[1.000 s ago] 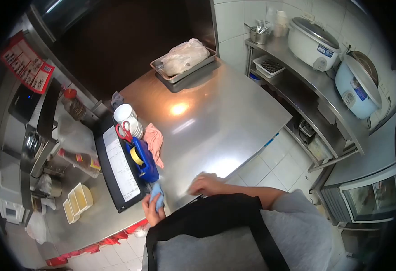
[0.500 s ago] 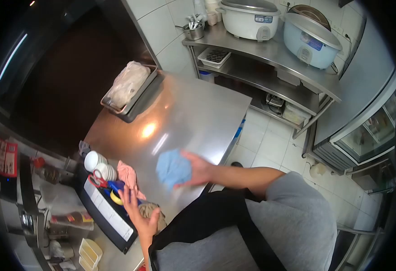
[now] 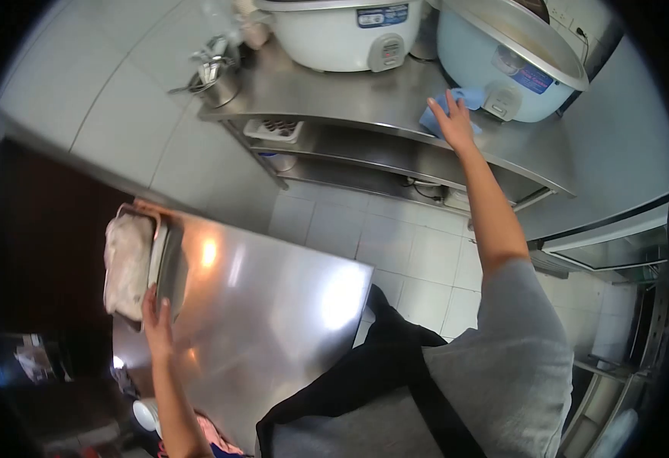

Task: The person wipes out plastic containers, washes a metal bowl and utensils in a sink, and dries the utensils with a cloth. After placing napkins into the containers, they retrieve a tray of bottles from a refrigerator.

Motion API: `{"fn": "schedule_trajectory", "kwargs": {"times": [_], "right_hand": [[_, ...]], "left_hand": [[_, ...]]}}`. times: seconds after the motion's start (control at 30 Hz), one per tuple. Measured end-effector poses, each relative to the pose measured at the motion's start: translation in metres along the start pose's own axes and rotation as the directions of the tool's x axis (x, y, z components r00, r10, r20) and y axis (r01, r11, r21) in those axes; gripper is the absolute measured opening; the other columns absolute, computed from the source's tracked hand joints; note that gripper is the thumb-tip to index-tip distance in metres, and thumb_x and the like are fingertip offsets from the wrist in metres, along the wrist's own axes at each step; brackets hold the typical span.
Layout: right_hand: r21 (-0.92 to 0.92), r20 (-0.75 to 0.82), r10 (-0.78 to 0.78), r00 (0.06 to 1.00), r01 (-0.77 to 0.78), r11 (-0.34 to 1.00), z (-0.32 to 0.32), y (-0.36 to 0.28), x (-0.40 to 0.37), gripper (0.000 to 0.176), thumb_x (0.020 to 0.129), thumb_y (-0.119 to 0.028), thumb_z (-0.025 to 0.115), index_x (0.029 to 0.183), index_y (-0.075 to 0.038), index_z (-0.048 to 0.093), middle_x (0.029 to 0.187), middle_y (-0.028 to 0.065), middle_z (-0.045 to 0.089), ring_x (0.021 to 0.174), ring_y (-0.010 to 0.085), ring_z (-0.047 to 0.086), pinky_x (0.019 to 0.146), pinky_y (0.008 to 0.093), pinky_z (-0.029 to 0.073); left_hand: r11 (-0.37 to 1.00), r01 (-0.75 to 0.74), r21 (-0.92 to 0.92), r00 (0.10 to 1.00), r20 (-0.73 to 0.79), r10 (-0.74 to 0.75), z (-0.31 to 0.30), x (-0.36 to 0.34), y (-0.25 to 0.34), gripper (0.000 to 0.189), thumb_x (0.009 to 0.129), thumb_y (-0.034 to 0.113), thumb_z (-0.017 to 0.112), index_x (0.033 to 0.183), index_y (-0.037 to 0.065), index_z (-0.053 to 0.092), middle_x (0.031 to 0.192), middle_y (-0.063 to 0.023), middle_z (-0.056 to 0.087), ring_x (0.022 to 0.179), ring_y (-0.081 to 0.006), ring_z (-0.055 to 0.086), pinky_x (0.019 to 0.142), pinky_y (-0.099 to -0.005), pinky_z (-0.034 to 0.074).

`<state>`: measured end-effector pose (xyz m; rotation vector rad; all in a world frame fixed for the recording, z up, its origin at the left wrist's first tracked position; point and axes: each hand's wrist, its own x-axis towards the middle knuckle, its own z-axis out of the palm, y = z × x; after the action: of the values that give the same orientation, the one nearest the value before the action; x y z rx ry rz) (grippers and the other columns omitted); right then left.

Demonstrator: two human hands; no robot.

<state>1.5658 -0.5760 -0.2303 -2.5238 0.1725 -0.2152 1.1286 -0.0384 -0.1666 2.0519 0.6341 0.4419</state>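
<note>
My right hand point(image 3: 457, 126) is stretched out over the steel shelf unit's top, pressing a light blue cloth point(image 3: 430, 122) against its front edge. Parts of the cloth show on both sides of the fingers. Just behind it stands the light blue rice cooker point(image 3: 529, 72). My left hand point(image 3: 159, 324) is open at the near end of a metal tray point(image 3: 168, 267); whether the fingertips touch the tray cannot be made out. A pale, plastic-wrapped bundle point(image 3: 130, 263) lies in the pan there.
A white rice cooker point(image 3: 342, 34) and a pot of utensils point(image 3: 218, 84) stand on the steel shelf unit point(image 3: 334, 95). Floor tiles separate it from the steel table point(image 3: 273, 305). White cups point(image 3: 146, 414) and a pink cloth point(image 3: 216, 435) are at the lower left.
My right hand has carried the blue cloth from above the steel table to the shelf unit by the light blue cooker. My left hand has moved to the tray. The view has shifted forward.
</note>
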Motion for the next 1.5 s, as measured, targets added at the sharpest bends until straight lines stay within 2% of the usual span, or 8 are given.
{"fn": "schedule_trajectory", "kwargs": {"times": [0.17, 0.27, 0.37, 0.47, 0.6, 0.83, 1.17, 1.5], "right_hand": [[-0.539, 0.023, 0.057, 0.998, -0.036, 0.842, 0.071, 0.019, 0.061, 0.067, 0.091, -0.056, 0.027, 0.145, -0.017, 0.017, 0.151, 0.0131, 0.014, 0.139, 0.031, 0.013, 0.109, 0.0507, 0.015], [-0.392, 0.174, -0.321, 0.931, 0.364, 0.845, 0.055, 0.085, 0.058, 0.06, 0.093, -0.048, 0.028, 0.144, -0.016, 0.021, 0.15, 0.0094, 0.016, 0.139, 0.0266, 0.015, 0.109, 0.0513, 0.014], [-0.415, -0.081, -0.311, 0.947, 0.252, 0.874, -0.004, 0.21, 0.038, 0.053, 0.093, -0.041, 0.034, 0.14, -0.015, 0.031, 0.146, 0.0082, 0.028, 0.135, 0.0258, 0.024, 0.107, 0.05, 0.02], [-0.469, -0.175, 0.087, 0.981, -0.161, 0.868, -0.065, 0.318, 0.056, 0.06, 0.092, -0.048, 0.032, 0.142, -0.015, 0.027, 0.149, 0.0075, 0.023, 0.138, 0.0258, 0.018, 0.106, 0.0526, 0.019], [-0.446, -0.338, 0.491, 0.803, -0.596, 0.668, -0.059, 0.222, 0.06, 0.076, 0.088, -0.061, 0.029, 0.143, -0.009, 0.021, 0.149, 0.0181, 0.015, 0.138, 0.0344, 0.013, 0.106, 0.0564, 0.014], [-0.536, 0.061, -0.12, 0.991, 0.134, 0.833, 0.031, 0.094, 0.036, 0.079, 0.086, -0.056, 0.043, 0.141, -0.002, 0.023, 0.147, 0.0254, 0.015, 0.137, 0.0381, 0.013, 0.106, 0.0571, 0.01], [-0.259, 0.253, -0.461, 0.851, 0.519, 0.815, 0.12, -0.041, 0.116, 0.071, 0.088, -0.042, 0.046, 0.14, 0.001, 0.024, 0.145, 0.0249, 0.021, 0.137, 0.0363, 0.016, 0.108, 0.0528, 0.009], [0.082, 0.477, -0.691, 0.544, 0.755, 0.651, 0.181, -0.177, 0.088, 0.081, 0.084, -0.05, 0.051, 0.141, 0.0, 0.021, 0.145, 0.0313, 0.011, 0.137, 0.0417, 0.007, 0.107, 0.0577, 0.004]], "left_hand": [[0.967, -0.224, 0.12, 0.942, 0.28, 0.183, 0.131, 0.108, 0.112, 0.046, 0.086, 0.016, 0.057, 0.131, 0.01, 0.044, 0.143, -0.01, 0.026, 0.128, -0.0225, 0.032, 0.101, -0.0345, 0.031], [0.962, -0.248, 0.113, 0.886, 0.428, 0.178, 0.184, 0.13, 0.156, 0.046, 0.087, 0.018, 0.056, 0.131, 0.012, 0.044, 0.146, -0.0101, 0.022, 0.13, -0.0227, 0.029, 0.102, -0.0364, 0.029], [0.943, -0.324, 0.083, 0.829, 0.506, 0.24, 0.191, 0.135, 0.164, 0.046, 0.086, 0.019, 0.057, 0.13, 0.012, 0.046, 0.144, -0.0103, 0.026, 0.127, -0.0214, 0.032, 0.1, -0.0353, 0.032], [0.957, -0.29, -0.028, 0.859, 0.433, 0.273, 0.168, 0.136, 0.119, 0.048, 0.087, 0.024, 0.057, 0.131, 0.011, 0.044, 0.14, -0.011, 0.033, 0.126, -0.0217, 0.034, 0.099, -0.0351, 0.033], [0.956, 0.223, -0.191, 0.955, 0.238, -0.175, 0.139, 0.144, 0.068, 0.048, 0.088, 0.032, 0.057, 0.128, 0.009, 0.045, 0.13, -0.0109, 0.043, 0.116, -0.0227, 0.045, 0.095, -0.0338, 0.038], [0.817, 0.342, -0.464, 0.936, 0.095, -0.338, 0.208, 0.299, 0.069, 0.061, 0.087, 0.043, 0.057, 0.127, 0.0, 0.041, 0.125, -0.0173, 0.045, 0.109, -0.0282, 0.052, 0.092, -0.0368, 0.043], [0.65, 0.373, -0.662, 0.838, -0.06, -0.543, 0.3, 0.437, 0.079, 0.077, 0.087, 0.043, 0.056, 0.138, -0.002, 0.02, 0.142, -0.0254, 0.02, 0.12, -0.038, 0.042, 0.096, -0.0416, 0.044], [0.661, 0.35, -0.664, 0.784, -0.179, -0.595, 0.33, 0.518, 0.088, 0.044, 0.086, 0.028, 0.062, 0.114, -0.004, 0.048, 0.12, -0.0149, 0.044, 0.107, -0.0322, 0.047, 0.074, -0.0446, 0.056]]}}
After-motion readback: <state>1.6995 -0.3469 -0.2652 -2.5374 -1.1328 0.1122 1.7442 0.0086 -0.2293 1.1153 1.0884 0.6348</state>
